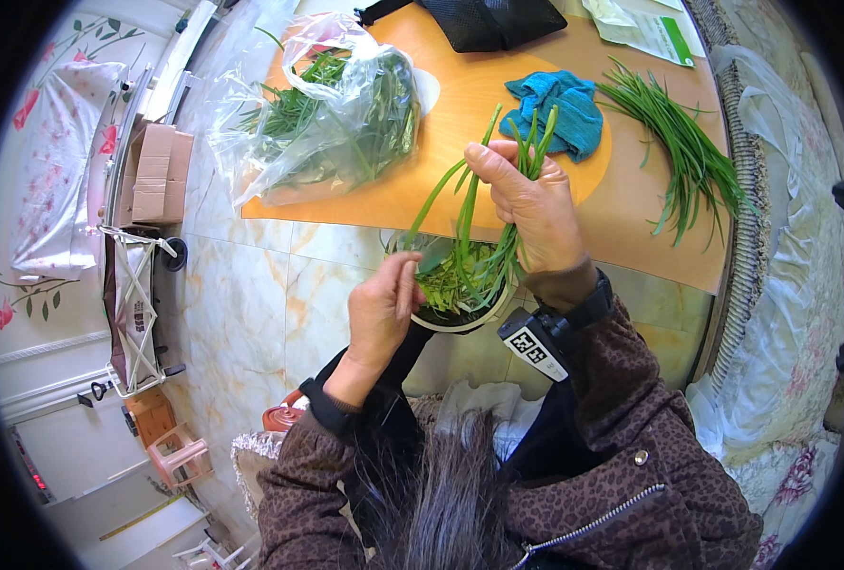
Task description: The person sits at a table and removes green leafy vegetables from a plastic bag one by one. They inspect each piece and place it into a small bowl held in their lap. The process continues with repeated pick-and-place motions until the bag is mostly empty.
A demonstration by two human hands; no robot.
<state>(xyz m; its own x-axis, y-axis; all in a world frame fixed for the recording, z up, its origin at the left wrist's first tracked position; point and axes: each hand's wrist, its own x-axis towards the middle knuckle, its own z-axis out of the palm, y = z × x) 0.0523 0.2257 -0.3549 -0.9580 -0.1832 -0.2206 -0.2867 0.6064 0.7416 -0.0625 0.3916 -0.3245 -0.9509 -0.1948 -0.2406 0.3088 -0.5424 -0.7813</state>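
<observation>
My right hand [532, 196] grips a small bunch of green chives [469, 206], stem ends up and leaves hanging down. Lower and to the left, my left hand [386, 303] has thumb and fingertips pinched together near the tip of one bent leaf; whether it holds that leaf is hard to tell. Beneath both hands stands a round bin with a pale rim [465, 330], holding green and yellowish leaf scraps [457, 288]. A clear plastic bag [351, 142] full of chives lies at the table's left. At the right lies a loose pile of chives [678, 146].
A crumpled teal cloth [561, 117] is on the orange and tan tabletop [465, 78], beyond my right hand. Farther back are a black mesh bag [497, 21] and a white and green plastic packet [643, 32]. A cardboard box [158, 174] and a folded cart [133, 313] stand on the left.
</observation>
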